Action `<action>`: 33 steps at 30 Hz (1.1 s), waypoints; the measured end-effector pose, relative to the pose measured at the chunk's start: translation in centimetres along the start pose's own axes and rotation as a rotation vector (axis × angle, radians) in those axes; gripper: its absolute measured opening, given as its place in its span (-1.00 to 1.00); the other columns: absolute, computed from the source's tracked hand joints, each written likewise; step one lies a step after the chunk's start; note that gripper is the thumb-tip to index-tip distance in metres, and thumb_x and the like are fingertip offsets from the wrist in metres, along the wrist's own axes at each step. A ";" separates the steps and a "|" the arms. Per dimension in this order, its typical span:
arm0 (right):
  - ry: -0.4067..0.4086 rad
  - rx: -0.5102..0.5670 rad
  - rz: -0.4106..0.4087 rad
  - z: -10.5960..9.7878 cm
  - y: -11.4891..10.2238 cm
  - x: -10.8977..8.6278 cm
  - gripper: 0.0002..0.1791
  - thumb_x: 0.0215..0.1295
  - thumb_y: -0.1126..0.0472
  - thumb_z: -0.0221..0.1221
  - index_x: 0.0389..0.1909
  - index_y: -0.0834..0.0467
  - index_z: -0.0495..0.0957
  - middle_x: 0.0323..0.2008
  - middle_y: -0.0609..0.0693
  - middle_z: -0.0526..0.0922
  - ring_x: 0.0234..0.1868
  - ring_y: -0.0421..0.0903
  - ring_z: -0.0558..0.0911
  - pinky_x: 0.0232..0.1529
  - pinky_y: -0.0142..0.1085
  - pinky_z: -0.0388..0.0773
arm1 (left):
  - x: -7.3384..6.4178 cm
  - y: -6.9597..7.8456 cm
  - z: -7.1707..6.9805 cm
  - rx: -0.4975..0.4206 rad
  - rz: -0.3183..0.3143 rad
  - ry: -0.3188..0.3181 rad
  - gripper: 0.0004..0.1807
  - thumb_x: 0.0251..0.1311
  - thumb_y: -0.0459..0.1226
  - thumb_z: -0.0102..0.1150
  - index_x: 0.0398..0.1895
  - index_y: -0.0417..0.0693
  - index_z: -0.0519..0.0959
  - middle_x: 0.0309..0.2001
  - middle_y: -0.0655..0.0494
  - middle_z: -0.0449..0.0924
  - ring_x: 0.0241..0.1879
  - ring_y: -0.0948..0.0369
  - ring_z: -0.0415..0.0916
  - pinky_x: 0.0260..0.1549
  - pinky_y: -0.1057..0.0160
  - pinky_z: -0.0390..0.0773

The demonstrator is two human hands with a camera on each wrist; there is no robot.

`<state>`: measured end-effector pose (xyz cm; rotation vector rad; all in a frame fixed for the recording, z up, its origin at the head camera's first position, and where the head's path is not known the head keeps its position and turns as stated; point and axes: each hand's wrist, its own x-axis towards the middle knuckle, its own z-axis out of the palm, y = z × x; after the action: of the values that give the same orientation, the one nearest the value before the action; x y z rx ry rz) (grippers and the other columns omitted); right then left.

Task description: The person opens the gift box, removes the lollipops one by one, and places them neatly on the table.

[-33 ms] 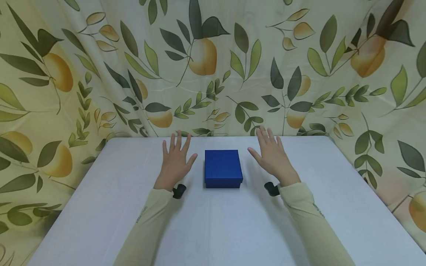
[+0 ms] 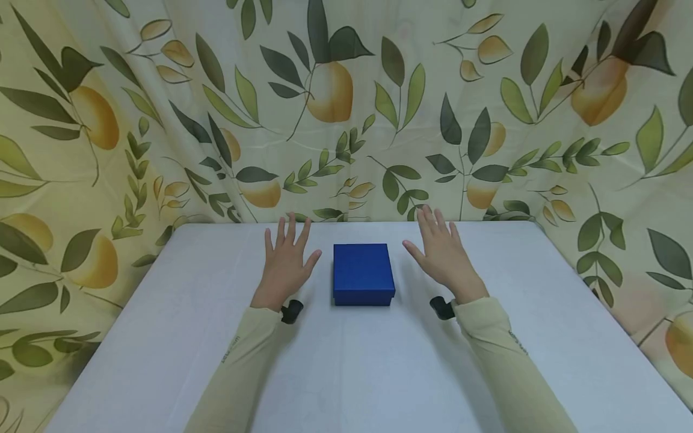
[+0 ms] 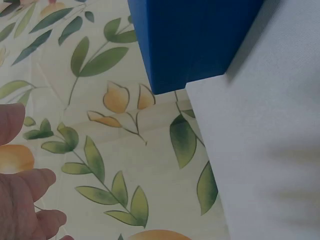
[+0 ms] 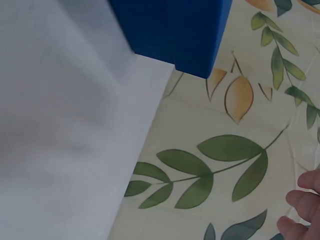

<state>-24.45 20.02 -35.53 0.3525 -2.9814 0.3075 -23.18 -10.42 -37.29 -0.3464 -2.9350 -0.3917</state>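
Note:
A blue lidded box (image 2: 363, 270) sits on the white table, its lid on. To its left is my left hand (image 2: 284, 261), palm down with fingers spread and holding nothing. My right hand (image 2: 445, 258) is on the box's other side, fingers extended and thumb pointing toward the box. Both hands are apart from it. The left wrist view has the box (image 3: 190, 40) at the top and left fingertips (image 3: 42, 182) at the left edge. In the right wrist view the box (image 4: 172, 30) is at the top, with right fingertips (image 4: 300, 202) at the lower right.
The table (image 2: 335, 373) has a white cover and ends at a far edge just beyond the hands. Behind and beside it hangs a curtain (image 2: 346, 162) printed with leaves and fruit. A small black device (image 2: 292, 311) is worn at each wrist, below the cuffs.

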 end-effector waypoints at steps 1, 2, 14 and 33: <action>0.002 0.001 -0.002 0.0 0.0 0.0 -0.13 0.40 -0.15 -0.11 0.46 0.29 -0.22 0.49 0.25 -0.22 0.49 0.22 -0.25 0.42 0.24 -0.29 | 0.0 0.0 0.0 0.002 0.000 -0.002 -0.26 0.39 0.10 -0.26 0.50 0.11 -0.22 0.51 -0.07 -0.44 0.49 -0.02 -0.53 0.40 -0.23 -0.44; 0.004 0.001 -0.003 0.0 0.0 0.0 -0.13 0.40 -0.15 -0.11 0.46 0.29 -0.22 0.49 0.25 -0.22 0.49 0.22 -0.25 0.42 0.24 -0.28 | 0.0 0.0 0.0 -0.001 0.003 0.002 -0.26 0.39 0.10 -0.25 0.50 0.10 -0.21 0.51 -0.07 -0.44 0.49 -0.03 -0.53 0.40 -0.24 -0.43; 0.005 0.007 -0.014 -0.1 -0.2 -0.3 -0.13 0.40 -0.18 -0.13 0.46 0.29 -0.22 0.48 0.25 -0.21 0.49 0.21 -0.25 0.43 0.23 -0.27 | -0.1 0.0 0.6 0.001 0.012 0.023 -0.26 0.38 0.10 -0.23 0.50 0.09 -0.17 0.52 -0.10 -0.35 0.50 -0.05 -0.46 0.40 -0.25 -0.39; 0.019 0.028 -0.026 0.5 -0.4 -0.5 -0.10 0.37 -0.16 -0.06 0.45 0.30 -0.22 0.48 0.27 -0.17 0.49 0.22 -0.22 0.42 0.25 -0.25 | -0.9 0.0 0.9 -0.009 0.037 0.011 -0.24 0.37 0.06 -0.17 0.50 0.06 -0.18 0.52 -0.10 -0.34 0.50 -0.06 -0.39 0.40 -0.27 -0.33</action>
<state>-23.89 19.59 -36.01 0.3885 -2.9537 0.3482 -22.40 -10.32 -38.33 -0.3978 -2.9121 -0.4008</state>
